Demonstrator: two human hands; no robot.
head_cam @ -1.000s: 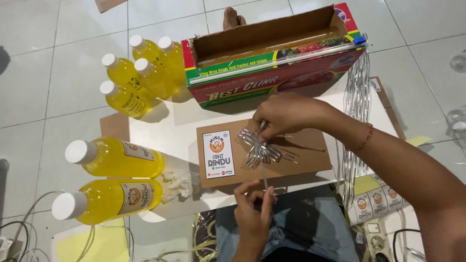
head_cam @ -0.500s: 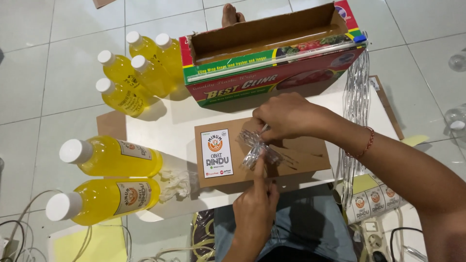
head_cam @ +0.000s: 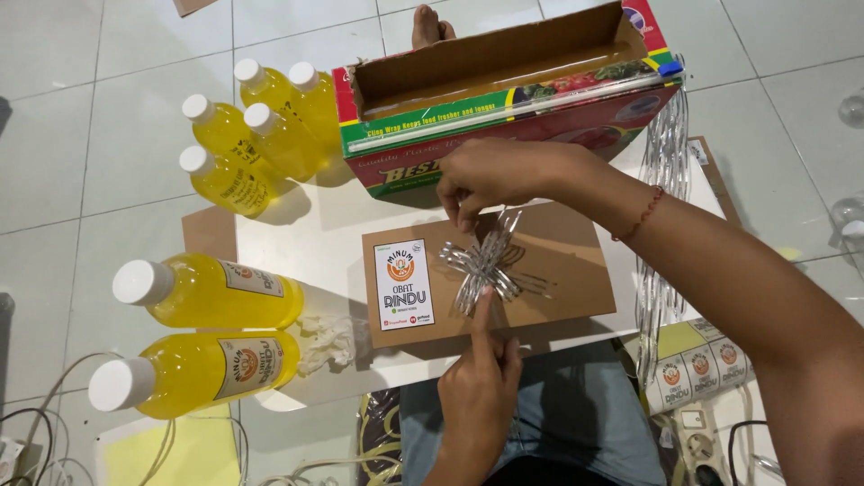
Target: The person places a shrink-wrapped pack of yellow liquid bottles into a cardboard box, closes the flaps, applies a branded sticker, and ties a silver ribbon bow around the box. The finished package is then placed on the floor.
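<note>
- Head view: a brown cardboard box (head_cam: 558, 270) lies flat on a small white table (head_cam: 315, 234), close to its near edge, with a silver ribbon bow (head_cam: 486, 263) sitting on the middle of its lid.
- The left hand (head_cam: 477, 378) comes up from the near edge, index finger stretched out and its tip pressing the bow's centre down onto the lid; the other fingers are curled in, gripping nothing.
- The right hand (head_cam: 490, 175) reaches in from the right side, fingertips pinched together on one of the bow's upper loops.
- The bow looks shiny and metallic, thin loops fanned out like a star from one knot. By my read it is very light, springy and easily crushed or pulled out of shape, so the knot at the middle is the safe hold and the loops want only a fingertip pinch.
- A white printed label (head_cam: 403, 283) is stuck on the box lid left of the bow.
- At the table's far edge stands an open cling-wrap carton (head_cam: 513, 94), red and green.
- Two yellow bottles (head_cam: 207, 328) with white caps lie on their sides off the table's left edge; four smaller ones (head_cam: 261, 135) stand beyond the far left corner.
- A sheet of stickers (head_cam: 697, 369) lies by the near right corner.
</note>
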